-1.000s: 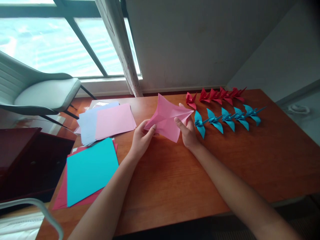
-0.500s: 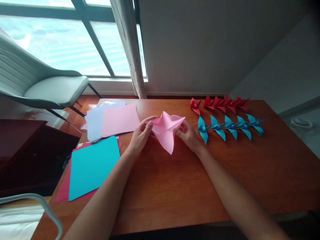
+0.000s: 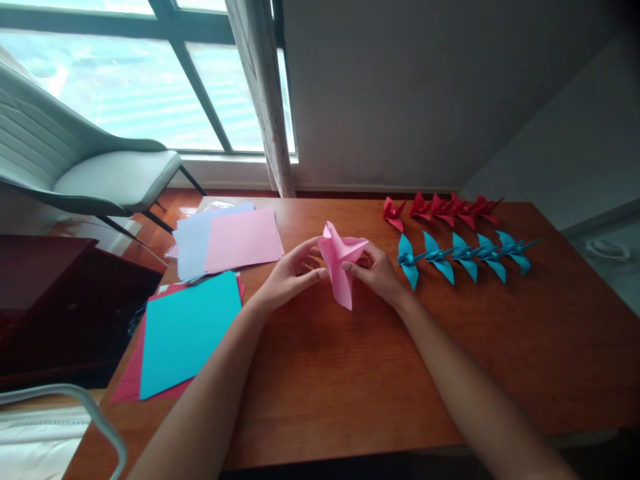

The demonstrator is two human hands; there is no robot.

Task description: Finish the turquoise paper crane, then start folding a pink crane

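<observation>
A partly folded pink paper [image 3: 341,261] is held just above the wooden table [image 3: 350,373], its lower point touching or nearly touching the top. My left hand [image 3: 290,277] pinches its left side and my right hand [image 3: 379,272] pinches its right side. Both hands are closed on the paper. To the right lie a row of several blue paper cranes [image 3: 463,255] and, behind it, a row of several red paper cranes [image 3: 443,205].
A stack of pink and pale blue sheets [image 3: 227,241] lies at the table's left rear. A turquoise sheet [image 3: 190,330] rests on red sheets at the left front edge. A grey chair [image 3: 100,173], a window and a curtain [image 3: 260,93] stand beyond.
The pink paper has collapsed from a wide spread shape into a narrower folded one. Both hands have drawn closer together.
</observation>
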